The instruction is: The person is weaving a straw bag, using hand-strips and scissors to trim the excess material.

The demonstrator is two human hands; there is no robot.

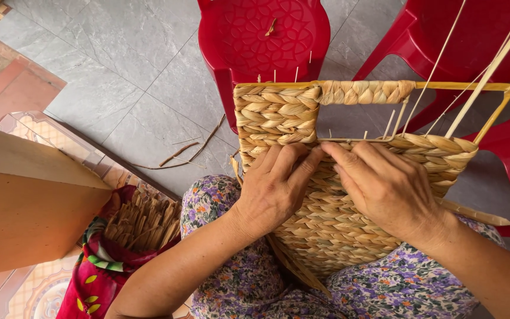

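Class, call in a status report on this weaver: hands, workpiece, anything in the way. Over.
Left hand and right hand both pressed on woven panel, fingertips meeting at handle opening. Panel on lap, yellow frame part bare. Loose strands jut upward; nothing blocking.

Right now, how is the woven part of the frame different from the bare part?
The woven part is thick, tan and braided; the bare part is only a thin yellow rod with gaps showing floor and red chairs. Both hands, left hand and right hand, rest on the woven part, none on the bare. Both belong to one frame.
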